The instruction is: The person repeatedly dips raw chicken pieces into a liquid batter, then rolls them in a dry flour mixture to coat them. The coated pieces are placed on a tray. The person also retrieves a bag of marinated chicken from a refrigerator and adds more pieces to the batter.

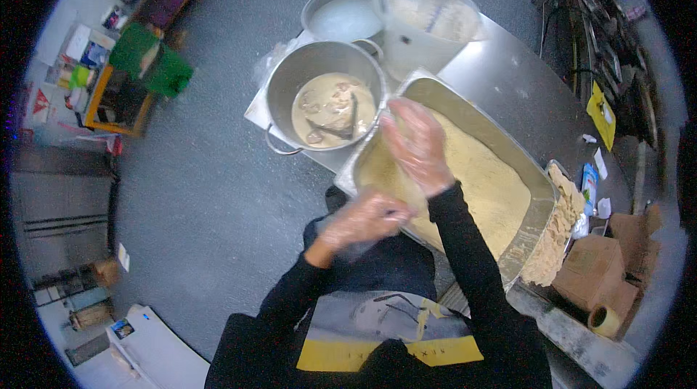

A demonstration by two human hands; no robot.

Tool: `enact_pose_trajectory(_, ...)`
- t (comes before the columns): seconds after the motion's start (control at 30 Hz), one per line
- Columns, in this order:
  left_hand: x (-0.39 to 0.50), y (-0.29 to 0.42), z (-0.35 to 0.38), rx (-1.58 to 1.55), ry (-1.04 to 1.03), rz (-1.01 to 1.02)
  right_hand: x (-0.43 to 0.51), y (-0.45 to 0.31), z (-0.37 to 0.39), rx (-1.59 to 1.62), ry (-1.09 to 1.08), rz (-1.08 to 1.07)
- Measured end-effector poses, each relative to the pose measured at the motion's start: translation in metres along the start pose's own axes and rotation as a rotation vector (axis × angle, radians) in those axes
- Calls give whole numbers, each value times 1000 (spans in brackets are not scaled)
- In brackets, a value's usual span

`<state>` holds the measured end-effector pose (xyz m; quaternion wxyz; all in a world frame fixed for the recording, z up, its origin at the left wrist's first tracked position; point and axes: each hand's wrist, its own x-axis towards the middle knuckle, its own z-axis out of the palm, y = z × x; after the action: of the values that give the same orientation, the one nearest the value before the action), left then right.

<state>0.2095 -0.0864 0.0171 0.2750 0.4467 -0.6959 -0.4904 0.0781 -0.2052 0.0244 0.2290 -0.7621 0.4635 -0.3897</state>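
Both my hands wear clear plastic gloves and are blurred by motion. My right hand (416,144) is above the left part of a deep metal tray (490,122), close to the rim of a steel pot. Nearer to my body, my left hand (370,220) hovers at the tray's near edge with its fingers curled. Whether either hand holds something is too blurred to tell. Pale yellow crumbs (479,176) cover the tray's bottom. In the two-handled pot (286,76), pale batter (310,98) surrounds several wet pieces, with dark tongs (354,111) standing among them.
A second metal pot (310,2) with cloudy liquid and a translucent plastic tub (419,54) stand behind. Beige coated pieces (555,231) are heaped beyond the tray's right end. Cardboard boxes (591,269) and a tape roll (603,319) lie at right. Grey floor (218,171) extends leftward.
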Motion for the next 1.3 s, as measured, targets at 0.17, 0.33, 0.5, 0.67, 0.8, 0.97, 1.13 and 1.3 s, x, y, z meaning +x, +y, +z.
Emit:
enact_pose_trajectory(0.17, -132, -135, -92, -463, 280, -531, 61, -39, 113, -681, -729, 151)
enact_pose_trajectory(0.33, -283, -333, -84, 312, 624, -887, 100, -4, 136, -779, -1022, 269)
enact_pose_trajectory(0.5, -432, -374, -3, -168, 475, -1051, 135, -1, 110, -779, -1087, 258)
enact_pose_trajectory(0.67, -471, -331, 55, -387, 544, -1229, 161, -36, 68, -890, -1025, 124)
enact_pose_trajectory(0.8, -459, -321, 50, 14, 331, -1029, 149, -43, 110, -929, -1000, -121)
enact_pose_trajectory(0.97, -402, -347, 12, -668, 827, -1103, 129, -55, 137, -952, -900, -249)
enact_pose_trajectory(1.13, -370, -362, -18, -639, 806, -1053, 144, -92, 71, -851, -942, -283)
enact_pose_trajectory(1.3, -374, -363, -21, -743, 800, -1047, 167, -81, 61, -841, -1088, -7)
